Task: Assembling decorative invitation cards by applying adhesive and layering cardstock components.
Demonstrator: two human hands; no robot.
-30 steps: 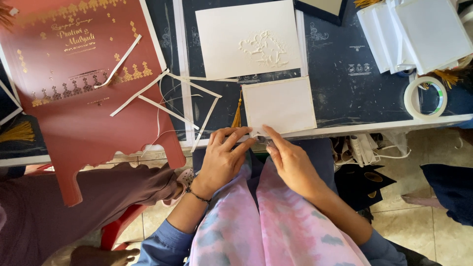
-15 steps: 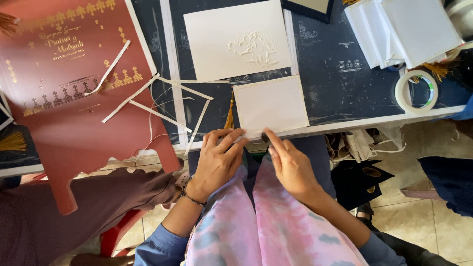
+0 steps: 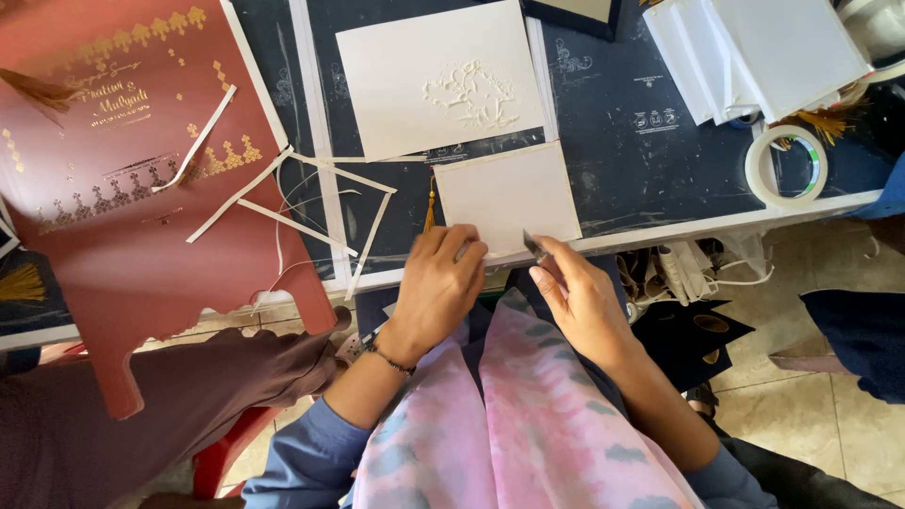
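Your hands have drawn apart since a moment ago. Your left hand (image 3: 438,287) presses flat on the near edge of the small card (image 3: 509,198) at the table (image 3: 650,141) edge; your right hand (image 3: 575,297) pinches a small blade (image 3: 534,246) just beside it.

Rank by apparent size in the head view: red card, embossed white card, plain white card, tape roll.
1. Red card, clearly the largest.
2. Embossed white card.
3. Plain white card, under the left hand.
4. Tape roll, smallest.
All lie on one table, so the order is fair.
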